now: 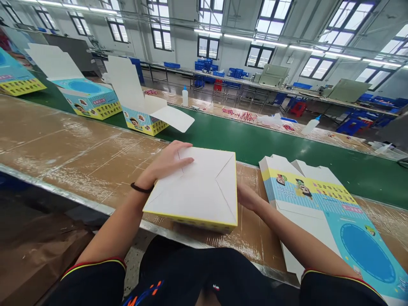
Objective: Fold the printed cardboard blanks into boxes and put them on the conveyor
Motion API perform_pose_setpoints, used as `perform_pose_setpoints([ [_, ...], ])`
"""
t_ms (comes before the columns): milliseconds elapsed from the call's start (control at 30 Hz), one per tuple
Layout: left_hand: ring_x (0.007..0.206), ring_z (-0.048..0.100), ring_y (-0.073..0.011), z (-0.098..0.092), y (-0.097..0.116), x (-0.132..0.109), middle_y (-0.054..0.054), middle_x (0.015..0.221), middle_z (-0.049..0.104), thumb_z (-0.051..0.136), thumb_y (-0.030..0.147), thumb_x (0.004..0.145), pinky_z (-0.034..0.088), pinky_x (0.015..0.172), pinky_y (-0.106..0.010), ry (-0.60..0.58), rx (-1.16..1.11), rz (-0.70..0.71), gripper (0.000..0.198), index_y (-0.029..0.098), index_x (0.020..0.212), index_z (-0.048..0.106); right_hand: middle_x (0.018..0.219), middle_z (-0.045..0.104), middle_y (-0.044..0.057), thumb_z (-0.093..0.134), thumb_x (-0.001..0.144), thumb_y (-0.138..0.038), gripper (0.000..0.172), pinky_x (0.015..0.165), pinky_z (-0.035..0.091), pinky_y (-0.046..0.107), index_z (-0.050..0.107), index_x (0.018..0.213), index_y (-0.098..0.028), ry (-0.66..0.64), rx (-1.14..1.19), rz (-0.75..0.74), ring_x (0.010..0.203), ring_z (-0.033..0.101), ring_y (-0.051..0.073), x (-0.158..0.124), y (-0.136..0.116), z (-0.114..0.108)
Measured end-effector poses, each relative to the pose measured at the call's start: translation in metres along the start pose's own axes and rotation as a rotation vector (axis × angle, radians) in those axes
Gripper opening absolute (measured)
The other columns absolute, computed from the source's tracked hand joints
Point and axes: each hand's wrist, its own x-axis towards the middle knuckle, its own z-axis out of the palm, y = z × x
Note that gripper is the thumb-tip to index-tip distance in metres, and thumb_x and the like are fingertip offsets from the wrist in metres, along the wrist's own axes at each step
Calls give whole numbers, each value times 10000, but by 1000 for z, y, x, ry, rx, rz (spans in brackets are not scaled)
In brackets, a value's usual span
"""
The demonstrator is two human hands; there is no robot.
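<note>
Running from the left, three printed boxes (94, 102) of blue and yellow cardboard stand on a smooth green belt (210, 123), the middle and right ones with stiff white flaps (126, 83) raised. Nearer, the brown tabletop (79, 151) is glossy, scuffed and streaked with white. At centre, over its front edge, sits the white-topped box (194, 187), square-cornered, its matte panel creased in slanting lines. The left grip (172, 161) lies on its left side, thumb and forefinger parted over the panel; whether the other fingers clasp it cannot be told. The right grip (245, 196) meets the opposite wall, fingers hidden, so its opening cannot be told. Farther right lie flat cartons (334, 216), stacked, with notched white flaps and blue ovals.
</note>
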Motion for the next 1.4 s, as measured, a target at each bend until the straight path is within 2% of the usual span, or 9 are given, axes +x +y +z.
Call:
perform_pose_setpoints([
  [133,1182,612,-303,-10,-3,-12,-88,1246,675,649,626,784,495,1065,-437,153,-110,17,571,226,1187,704,797,738,44,880,712,-538,380,699,539,310,716,839,-220,-32,70,10,733,668,193,-7,-8,-9],
  [267,1114,648,-273,-2,-24,-6,-109,1251,668,663,580,785,566,941,-401,436,-313,-29,544,196,1169,689,877,752,10,978,552,-454,479,732,563,291,727,894,-232,82,114,-369,766,670,171,-10,-69,-11],
  [367,1031,671,-239,26,-55,3,-117,1179,671,656,537,775,585,881,-379,629,-369,-111,494,176,1112,674,929,740,-22,956,582,-378,468,752,570,294,699,959,-274,201,11,-772,816,672,169,-7,-121,-8],
  [467,976,671,-249,68,-83,1,-127,1091,670,608,475,776,588,859,-412,620,-273,-224,404,168,1031,671,938,710,-28,847,706,-304,336,765,563,299,679,997,-283,319,-288,-1123,849,660,173,5,-157,-2],
  [567,938,661,-274,106,-100,-11,-105,960,690,610,387,737,564,920,-472,456,-106,-216,265,195,906,682,997,704,3,680,819,-193,232,800,553,315,685,1042,-260,455,-698,-1253,889,660,188,29,-172,2],
  [800,1014,682,-276,128,-119,-23,-96,1027,721,573,336,789,554,948,-435,196,62,-78,220,223,910,719,1157,717,97,435,947,-65,446,875,528,344,707,1257,-235,752,-1419,-854,1068,670,274,104,-159,15],
  [933,977,693,-268,128,-125,-24,-103,1006,720,535,341,824,567,923,-429,199,59,-64,259,208,943,722,1257,705,86,441,964,-71,452,918,524,324,669,1324,-222,665,-1425,-654,1104,673,253,138,-147,28],
  [1133,943,698,-259,131,-124,-28,-97,970,719,532,323,817,575,903,-422,223,37,-62,249,203,928,719,1317,677,96,473,1028,-270,480,926,541,386,502,1506,-238,570,-1468,-635,1130,672,288,160,-152,38],
  [1400,955,700,-268,127,-120,-27,-96,981,728,543,335,806,575,909,-432,209,19,-76,252,208,924,726,1651,287,235,550,988,-326,783,1103,465,467,185,1637,-87,612,-1332,-624,1413,471,358,167,-155,14],
])
